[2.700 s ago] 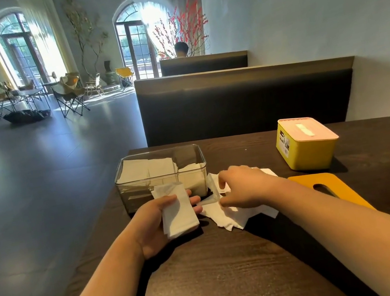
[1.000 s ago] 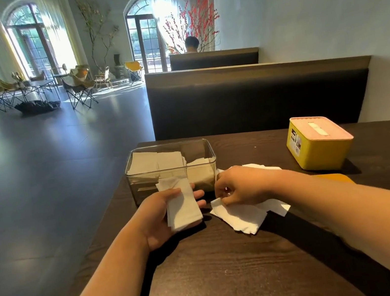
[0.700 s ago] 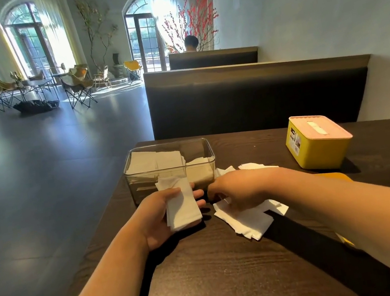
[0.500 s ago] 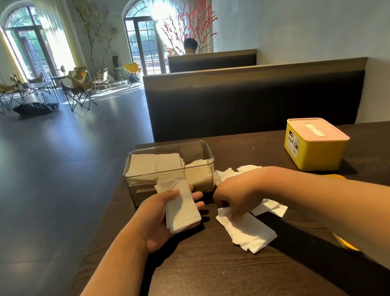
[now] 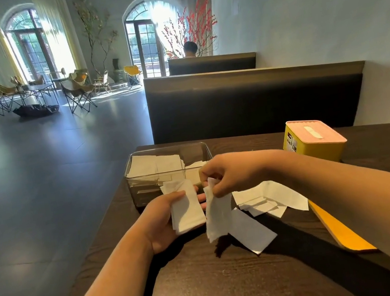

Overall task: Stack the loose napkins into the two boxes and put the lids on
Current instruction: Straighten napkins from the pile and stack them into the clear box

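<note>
My left hand [image 5: 161, 223] holds a small stack of folded white napkins [image 5: 185, 208] palm up, just in front of the clear box [image 5: 132, 182], which has folded napkins inside and no lid. My right hand [image 5: 229, 173] pinches one white napkin [image 5: 217, 215] by its top edge and holds it hanging above the table beside the stack. More loose napkins [image 5: 270, 198] lie on the dark table [image 5: 226, 286] to the right. The yellow box [image 5: 314, 141] stands at the right with its pink lid on. An orange lid [image 5: 341, 231] lies flat under my right forearm.
A dark booth bench back [image 5: 253, 101] runs behind the table. A pale wall [image 5: 348, 16] is on the right. The table's left edge drops to an open dark floor [image 5: 27, 190]. A person sits in the further booth [image 5: 189, 49]. Folding chairs stand far left.
My right hand has lifted one napkin off the loose pile and brought it up next to the stack in my left hand. My left hand stayed in place.
</note>
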Demonstrator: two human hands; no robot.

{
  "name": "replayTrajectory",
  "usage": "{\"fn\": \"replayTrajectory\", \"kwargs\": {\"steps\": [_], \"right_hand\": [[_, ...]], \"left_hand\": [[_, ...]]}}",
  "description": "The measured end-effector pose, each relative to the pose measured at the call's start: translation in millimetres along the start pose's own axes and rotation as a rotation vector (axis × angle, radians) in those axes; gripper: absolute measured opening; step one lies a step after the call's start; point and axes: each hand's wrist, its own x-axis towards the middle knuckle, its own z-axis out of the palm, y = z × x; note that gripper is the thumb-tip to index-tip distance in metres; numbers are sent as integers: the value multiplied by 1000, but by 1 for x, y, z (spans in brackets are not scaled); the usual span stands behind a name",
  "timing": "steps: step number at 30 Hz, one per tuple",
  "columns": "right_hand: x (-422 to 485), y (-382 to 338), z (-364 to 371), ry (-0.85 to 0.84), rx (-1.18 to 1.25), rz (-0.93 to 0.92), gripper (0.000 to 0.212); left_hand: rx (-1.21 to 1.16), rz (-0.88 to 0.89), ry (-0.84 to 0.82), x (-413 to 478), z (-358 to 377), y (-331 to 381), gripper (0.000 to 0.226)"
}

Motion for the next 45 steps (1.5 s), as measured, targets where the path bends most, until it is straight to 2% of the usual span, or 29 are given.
{"fn": "replayTrajectory", "kwargs": {"steps": [2,4,8,12,14,16,19,20,22,25,27,30,33,36,39,41,45], "right_hand": [[3,-7,-2,-12,102,-29,7],[8,-14,-2,-24,172,-54,14],[23,-22,7,70,93,-66,14],[35,-20,19,177,13,-54,19],[38,-17,24,240,10,-68,26],[38,-13,28,304,28,-74,31],[22,-2,25,414,53,-36,28],[15,4,23,403,29,-17,25],[-1,18,22,239,-103,42,23],[-15,30,30,-91,-353,133,43],[-18,32,36,-155,-483,133,52],[-15,32,39,-157,-557,152,42],[-13,33,45,-181,-487,166,25],[-17,33,37,-101,-330,148,17],[-25,24,18,-25,-28,118,8],[-27,14,9,-33,156,82,12],[-13,-9,4,-28,110,-4,12]], "left_hand": [[29,10,14,1,0,-2,32],[27,13,-7,4,-3,-3,40],[-47,-5,-126,6,-4,-3,53],[-210,-102,-281,9,-11,-2,84],[-222,-110,-288,4,-11,-2,81],[-204,-96,-267,2,-12,-1,66],[-192,-97,-221,4,-15,0,55],[-190,-100,-209,4,-15,0,51],[-188,-113,-196,3,-13,0,47],[-176,-123,-181,3,-12,0,47],[-163,-136,-164,4,-12,0,48],[-144,-139,-161,4,-9,0,50],[-128,-123,-143,2,-9,-1,48],[-142,-109,-118,3,-10,-1,43],[-137,-91,-136,7,-11,-2,40],[-109,-73,-156,9,-10,-4,41],[-37,-22,-156,11,-8,-7,48]]}}
